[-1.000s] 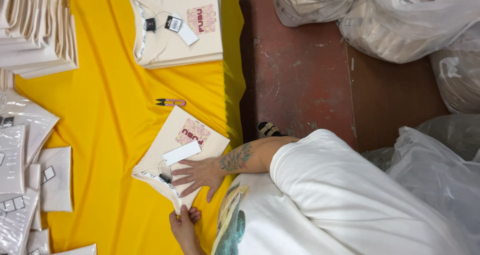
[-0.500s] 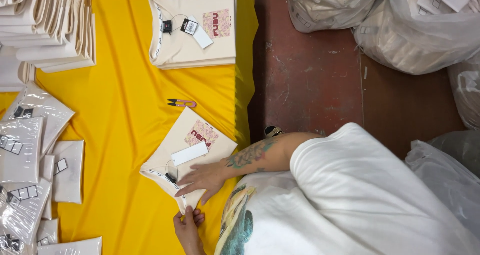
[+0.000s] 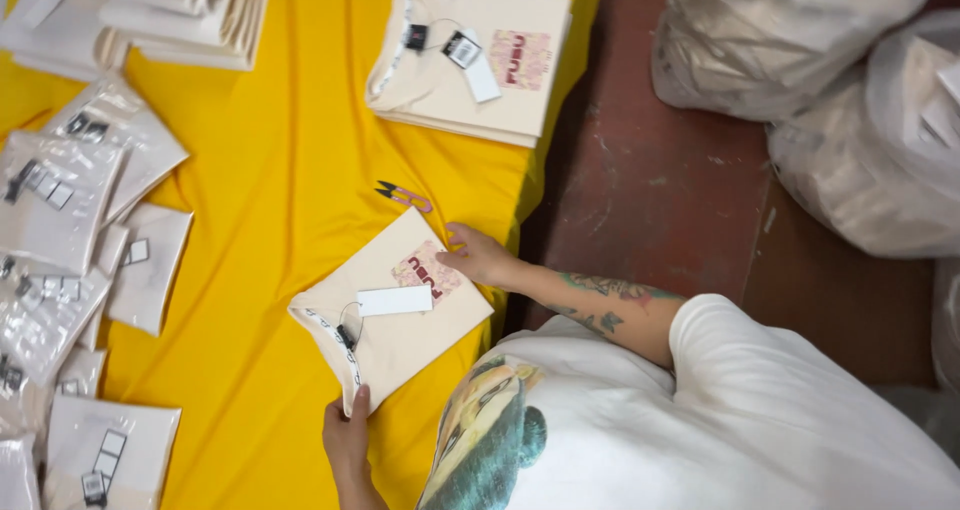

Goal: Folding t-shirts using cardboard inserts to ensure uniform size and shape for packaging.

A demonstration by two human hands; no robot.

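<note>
A folded cream T-shirt lies slanted on the yellow cloth, with a white hang tag and a red print on top. My left hand grips its near collar corner at the bottom of the view. My right hand, on a tattooed forearm, holds the opposite edge next to the print, fingers curled over it. Small pink-handled snips lie just beyond the shirt.
A stack of folded cream shirts with tags sits at the table's far edge. More folded fabric is at top left. Several clear-bagged shirts lie along the left. Large plastic sacks stand on the red floor.
My right hand has left the middle of the shirt, where it lay spread flat, and gone to the shirt's far edge. The view has shifted closer over the table.
</note>
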